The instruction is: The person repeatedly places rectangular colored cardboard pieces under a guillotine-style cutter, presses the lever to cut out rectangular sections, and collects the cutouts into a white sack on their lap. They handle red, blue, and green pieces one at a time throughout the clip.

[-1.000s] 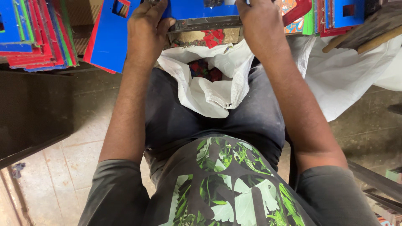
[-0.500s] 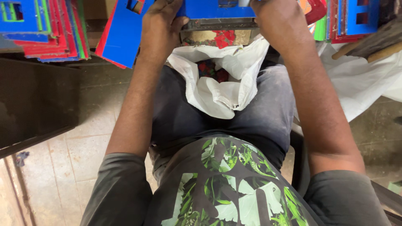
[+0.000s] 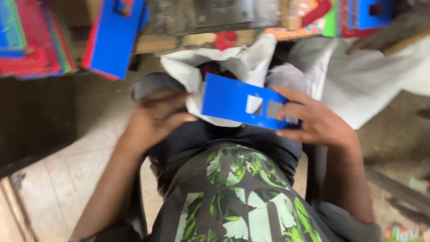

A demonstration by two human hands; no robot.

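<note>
My right hand (image 3: 313,120) grips a flat blue sheet (image 3: 228,101) with square cut-outs by its right end, holding it over my lap. My left hand (image 3: 159,117) is at the sheet's left end, blurred, with fingers curled near the edge of a white plastic bag (image 3: 233,60); whether it grips anything I cannot tell. The bag lies open between my knees, with red pieces (image 3: 210,68) showing inside.
A stack of red, blue and green sheets (image 3: 31,49) lies at the upper left, and a blue sheet (image 3: 114,38) hangs off a wooden bench edge (image 3: 154,44). More coloured sheets (image 3: 354,18) sit at the upper right above a white cloth (image 3: 358,76). Tiled floor (image 3: 58,170) lies to the left.
Both hands came down from the bench at the top to my lap. My right hand now carries a blue cut-out sheet, and the view has tilted downward.
</note>
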